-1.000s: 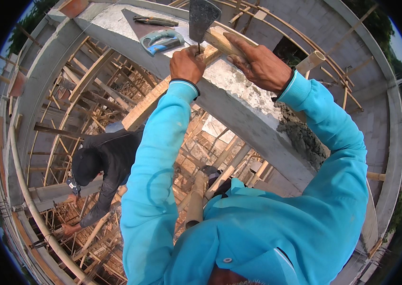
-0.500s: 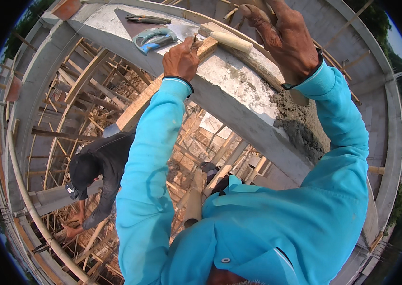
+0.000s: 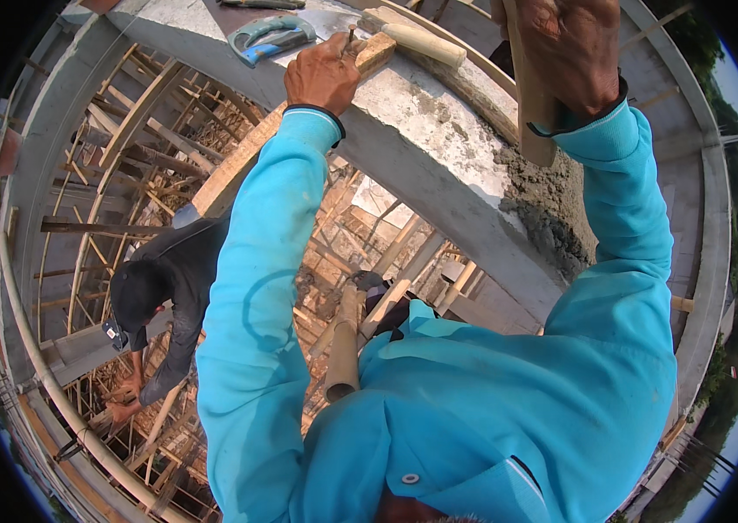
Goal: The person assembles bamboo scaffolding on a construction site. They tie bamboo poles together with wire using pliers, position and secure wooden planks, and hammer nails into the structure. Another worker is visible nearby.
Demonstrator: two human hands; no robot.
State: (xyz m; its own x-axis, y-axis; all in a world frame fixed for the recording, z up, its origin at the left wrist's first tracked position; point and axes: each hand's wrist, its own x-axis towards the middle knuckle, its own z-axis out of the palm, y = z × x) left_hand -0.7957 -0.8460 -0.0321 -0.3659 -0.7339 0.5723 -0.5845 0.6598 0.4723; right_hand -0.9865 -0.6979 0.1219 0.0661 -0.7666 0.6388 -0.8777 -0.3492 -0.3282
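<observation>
My left hand [image 3: 321, 77] is closed at the end of a long wooden batten [image 3: 245, 168], its fingers pinching a nail [image 3: 351, 33] that stands up by the batten's end. My right hand [image 3: 571, 57] is raised at the upper right, wrapped round a wooden tool handle [image 3: 537, 118]. The handle's lower end points down past my wrist; the tool's head cannot be made out. Left of my left hand, a handsaw with a blue and grey grip [image 3: 270, 37] lies on the concrete beam [image 3: 443, 161]. Pliers [image 3: 262, 3] are just behind it.
A pale wooden handle [image 3: 424, 44] rests along a board [image 3: 473, 94] on the beam. Wet mortar [image 3: 548, 196] covers the beam's right part. Below left, a person in dark clothes and a cap [image 3: 142, 292] bends among bamboo poles and timber. A bamboo pole [image 3: 342, 362] rises near my chest.
My right hand has moved right, and its tool handle has swung more upright into view. The left hand keeps its pinch on the nail; the whole view has shifted slightly.
</observation>
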